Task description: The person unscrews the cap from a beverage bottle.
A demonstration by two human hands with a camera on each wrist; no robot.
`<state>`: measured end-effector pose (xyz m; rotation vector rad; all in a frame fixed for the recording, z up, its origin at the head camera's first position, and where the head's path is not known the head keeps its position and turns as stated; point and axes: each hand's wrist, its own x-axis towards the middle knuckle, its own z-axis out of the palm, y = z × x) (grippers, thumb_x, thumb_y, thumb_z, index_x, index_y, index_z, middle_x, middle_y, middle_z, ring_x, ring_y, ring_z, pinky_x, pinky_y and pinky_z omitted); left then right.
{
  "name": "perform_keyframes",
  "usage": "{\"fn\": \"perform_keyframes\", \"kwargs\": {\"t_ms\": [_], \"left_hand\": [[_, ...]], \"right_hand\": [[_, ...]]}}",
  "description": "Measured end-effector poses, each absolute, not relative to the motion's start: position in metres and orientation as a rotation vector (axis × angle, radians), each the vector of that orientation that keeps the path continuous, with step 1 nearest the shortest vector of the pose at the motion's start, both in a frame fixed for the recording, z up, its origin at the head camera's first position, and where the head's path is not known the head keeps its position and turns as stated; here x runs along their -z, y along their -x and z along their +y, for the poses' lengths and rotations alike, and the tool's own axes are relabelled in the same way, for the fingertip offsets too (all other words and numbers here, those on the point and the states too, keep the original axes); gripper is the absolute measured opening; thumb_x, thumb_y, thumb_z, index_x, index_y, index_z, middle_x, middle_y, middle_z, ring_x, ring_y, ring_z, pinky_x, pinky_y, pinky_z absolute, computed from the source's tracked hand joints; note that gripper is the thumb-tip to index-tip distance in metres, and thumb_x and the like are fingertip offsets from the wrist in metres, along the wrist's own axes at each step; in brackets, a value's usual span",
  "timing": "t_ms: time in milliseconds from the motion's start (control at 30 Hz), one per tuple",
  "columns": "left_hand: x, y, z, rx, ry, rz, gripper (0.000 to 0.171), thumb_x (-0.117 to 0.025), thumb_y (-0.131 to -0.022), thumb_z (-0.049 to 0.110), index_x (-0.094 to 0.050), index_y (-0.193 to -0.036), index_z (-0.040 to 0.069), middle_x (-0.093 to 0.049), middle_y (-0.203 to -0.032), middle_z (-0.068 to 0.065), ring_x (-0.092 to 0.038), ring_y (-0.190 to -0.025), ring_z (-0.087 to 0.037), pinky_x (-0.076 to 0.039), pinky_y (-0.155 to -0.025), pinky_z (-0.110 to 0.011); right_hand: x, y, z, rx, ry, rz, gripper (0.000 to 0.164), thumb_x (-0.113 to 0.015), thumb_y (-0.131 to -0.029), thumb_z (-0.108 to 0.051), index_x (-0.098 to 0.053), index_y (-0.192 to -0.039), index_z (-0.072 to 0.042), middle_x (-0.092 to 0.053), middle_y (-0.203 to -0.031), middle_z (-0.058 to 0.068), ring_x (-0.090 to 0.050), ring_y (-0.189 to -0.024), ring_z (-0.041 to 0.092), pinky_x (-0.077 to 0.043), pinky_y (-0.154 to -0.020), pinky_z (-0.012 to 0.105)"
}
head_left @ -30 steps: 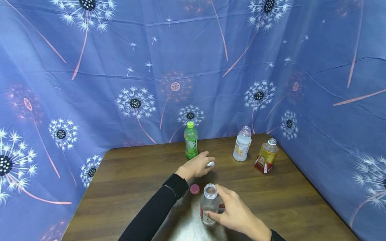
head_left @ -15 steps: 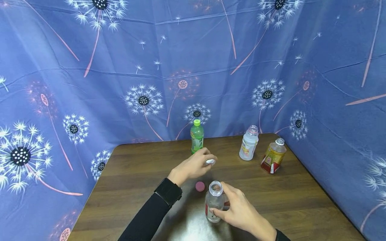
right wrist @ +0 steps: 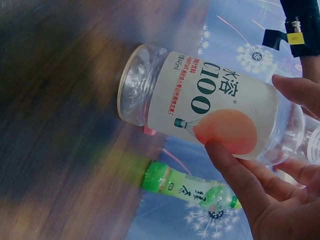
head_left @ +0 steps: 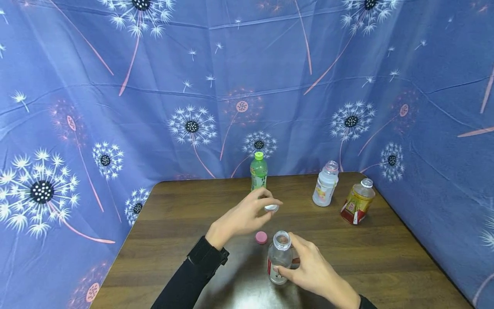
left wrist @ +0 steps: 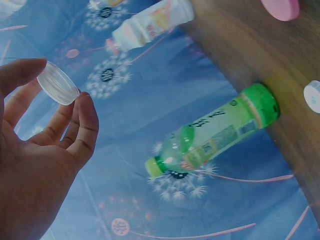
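My left hand [head_left: 245, 212] pinches a whitish, see-through bottle cap [left wrist: 58, 83] between thumb and fingers, above the table and beyond the bottle's mouth. My right hand [head_left: 314, 270] grips a clear plastic bottle [head_left: 279, 259], upright and without a cap, near the table's front. Its white label [right wrist: 212, 102] carries a pinkish-orange fruit picture and "C100". On the table between the hands lies a pink cap [head_left: 261, 237]. Another white cap [left wrist: 313, 96] shows on the table in the left wrist view; the left hand hides it in the head view.
A green tea bottle [head_left: 259, 169] with its green cap on stands at the back, partly behind my left hand. Back right are two uncapped bottles: a white one [head_left: 325, 184] and a yellow-red one [head_left: 357, 201]. Blue dandelion cloth [head_left: 216, 77] hangs behind the wooden table [head_left: 185, 214].
The head view has shifted, so the bottles appear farther right. Relative to them, my left hand has drifted left with the cap still pinched. My right hand keeps its grip on the clear bottle.
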<state>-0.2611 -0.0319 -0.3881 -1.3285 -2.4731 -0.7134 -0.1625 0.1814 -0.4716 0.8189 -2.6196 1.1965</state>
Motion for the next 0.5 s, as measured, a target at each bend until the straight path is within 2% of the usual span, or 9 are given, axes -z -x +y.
{"fn": "perform_keyframes", "kwargs": {"t_ms": [200,500], "left_hand": [[0.374,0.244,-0.032,0.864,1.406,-2.370,0.034,-0.057,-0.092,0.022,-0.057,-0.125,0.031,-0.047,-0.112,0.009,-0.045,-0.098,-0.001,-0.045,-0.077,-0.018],[0.367,0.223,-0.026,0.848,1.498,-2.336,0.034,-0.056,-0.093,0.023,-0.057,-0.126,0.029,-0.047,-0.111,0.008,-0.044,-0.096,-0.001,-0.042,-0.079,-0.014]], "right_hand": [[0.471,0.164,0.182,-1.196,-0.813,-2.607,0.063,-0.078,-0.074,-0.039,-0.044,-0.126,-0.031,-0.058,-0.109,-0.010,-0.063,-0.092,0.010,-0.052,-0.062,0.016],[0.473,0.165,0.183,-1.163,-0.805,-2.600,0.069,-0.078,-0.073,-0.041,-0.042,-0.130,-0.032,-0.057,-0.115,-0.011,-0.062,-0.097,0.011,-0.053,-0.063,0.018]]}}
